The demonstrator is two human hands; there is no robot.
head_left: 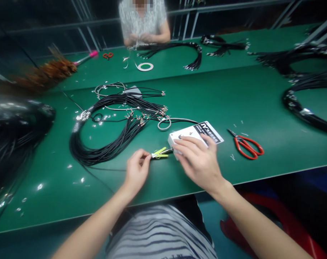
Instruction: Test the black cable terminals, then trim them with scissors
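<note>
My left hand (138, 169) pinches the end of a thin black cable (109, 169) between thumb and fingertips. Right beside those fingertips is a small yellow-green clip (160, 153), which points toward the white box (176, 136) with a black printed label. Fingers of my right hand (199, 160) lie spread over the top of this box, the thumb side against its near edge, gripping it. A grey cord (165, 124) loops away behind the box. To the left, a curved bundle of black cables (84, 145) with bare coppery ends lies on the green table (152, 183).
Red-handled cutters (247, 146) lie right of the box. More black cable bundles (295, 104) are at the right, and a dark plastic-wrapped heap (15, 129) at the left. Across the table sits a person (143, 25), near a white tape roll (145, 67), orange scissors (107, 56) and a brush (53, 70).
</note>
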